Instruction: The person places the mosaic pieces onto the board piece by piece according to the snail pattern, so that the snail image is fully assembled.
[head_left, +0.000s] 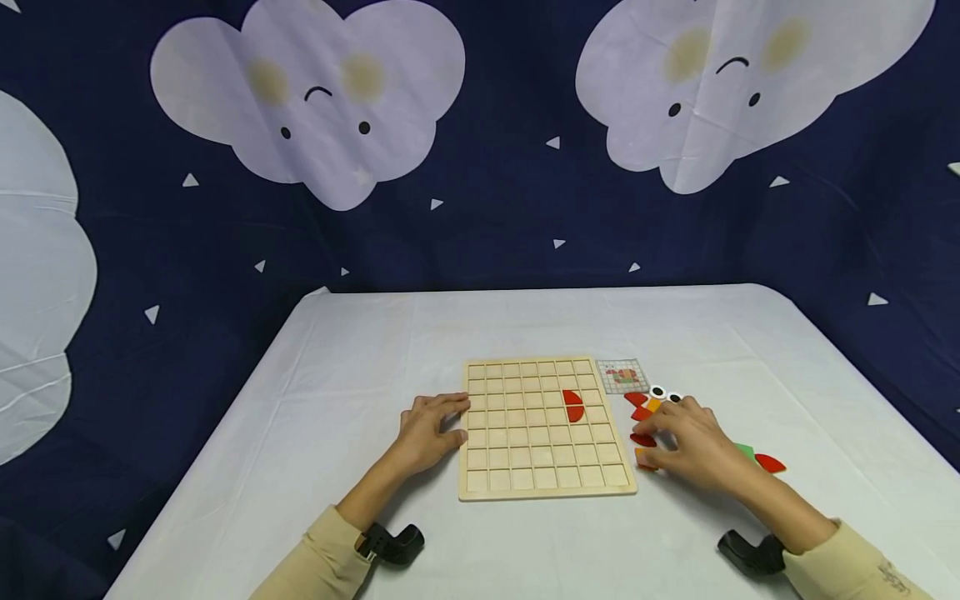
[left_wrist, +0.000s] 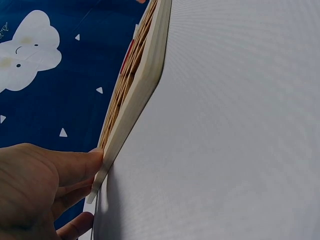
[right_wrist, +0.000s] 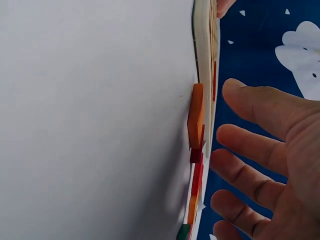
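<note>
Right of the grid board [head_left: 517,457], the orange piece [right_wrist: 195,117] lies near the right hand [head_left: 697,446], whose parted fingers grasp nothing. It looks light and stiff, probably best pinched by its sides; the left hand [head_left: 422,437] touches the board's left edge, unclenched.

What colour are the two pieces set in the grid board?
Red; the two pieces show best in the head view.

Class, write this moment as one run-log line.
left hand: touching grid board, left edge | right hand: empty, over loose pieces | board: two red pieces
</note>
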